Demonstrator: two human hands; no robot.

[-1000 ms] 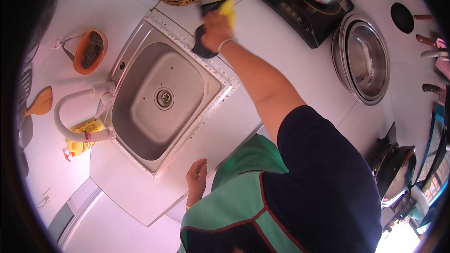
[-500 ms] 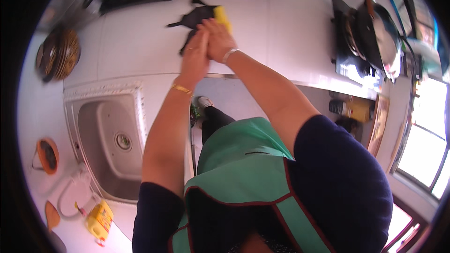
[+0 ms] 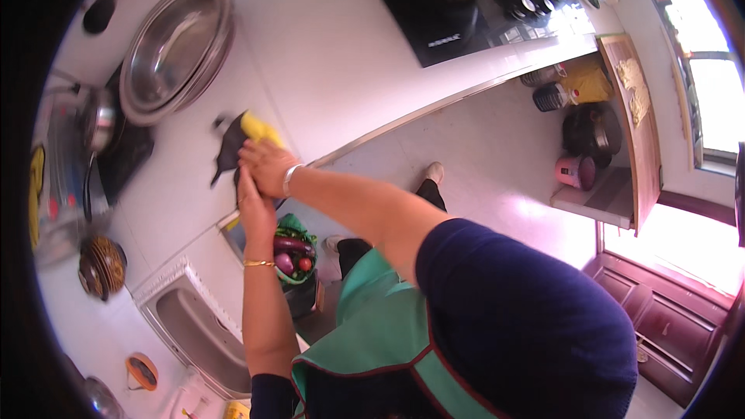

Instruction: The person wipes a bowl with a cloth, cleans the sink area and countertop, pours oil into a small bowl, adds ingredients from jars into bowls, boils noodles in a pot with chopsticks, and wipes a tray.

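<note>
Both my hands are on a black cloth (image 3: 230, 147) with a yellow part (image 3: 258, 127), lying on the white countertop near its front edge. My right hand (image 3: 268, 167), with a silver bracelet on the wrist, presses down across the cloth beside the yellow part. Close against it is my left hand (image 3: 254, 216), a gold bracelet on its wrist, with its fingers together at the cloth's near side. The hands touch each other and cover part of the cloth. How tightly the fingers grip is partly hidden.
Nested steel basins (image 3: 174, 50) stand beyond the cloth. A black cooktop (image 3: 466, 27) with large pans is at the far right. The sink (image 3: 198, 322) lies to the near left, beside patterned bowls (image 3: 101, 268). A vegetable basket (image 3: 306, 275) sits below the counter edge.
My view has turned to the right, so the counter slants and more floor shows. Both hands stay together on the cloth.
</note>
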